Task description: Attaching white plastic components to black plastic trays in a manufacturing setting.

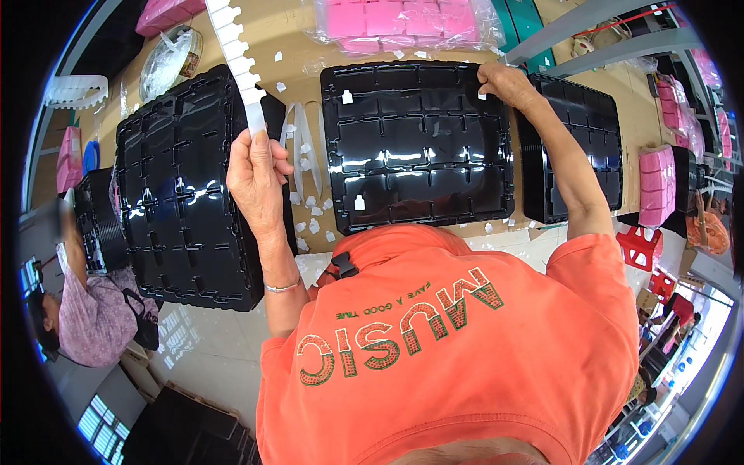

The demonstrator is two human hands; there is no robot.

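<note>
My left hand (260, 174) pinches the lower end of a long white strip of stickers (236, 58) with a notched edge, which rises toward the top of the view. At the far right corner of the middle black plastic tray (418, 147), the bent fingers of my right hand (508, 84) are closed on a small white sticker (482, 97), touching the tray. Two more white stickers, one far left (347, 97) and one near left (359, 202), lie on this tray, which has a grid of ridges.
Stacks of black trays stand left (186, 194) and right (577, 147). White scraps (313, 226) litter the brown tabletop (298, 85). Pink packs in clear film (399, 23) lie at the back. A co-worker (93, 310) is at the left; a red stool (640, 246) stands right.
</note>
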